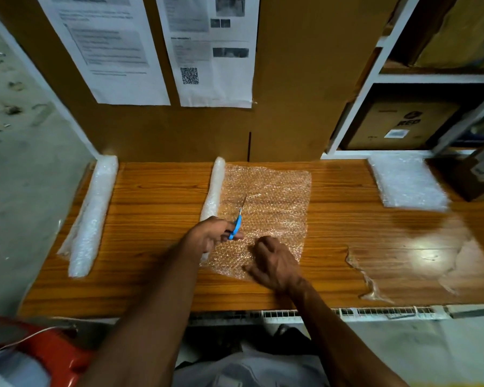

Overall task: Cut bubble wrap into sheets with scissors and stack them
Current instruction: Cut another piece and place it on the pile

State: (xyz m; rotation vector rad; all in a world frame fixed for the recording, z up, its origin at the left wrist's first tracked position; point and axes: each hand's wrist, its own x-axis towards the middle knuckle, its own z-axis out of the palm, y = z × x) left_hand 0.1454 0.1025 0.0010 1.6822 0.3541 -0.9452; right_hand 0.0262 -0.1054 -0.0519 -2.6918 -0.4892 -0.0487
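On the wooden bench (157,191), mid-cut along the bubble wrap roll (214,191)

Unrolled sheet (266,202) lies flat beside it; left hand (207,236) grips blue scissors (236,223), right hand (274,262), fingers curled, pins the wrap so it won't slide. Finished stack (405,181) waits far right.

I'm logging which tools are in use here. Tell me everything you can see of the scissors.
The scissors are small, with bright blue plastic handles and thin, pale metal blades. The left hand grips the handles. The blades look closed or nearly so and point away from the person, over the unrolled bubble wrap sheet, just right of its roll. Whether the blades touch the sheet can't be told.
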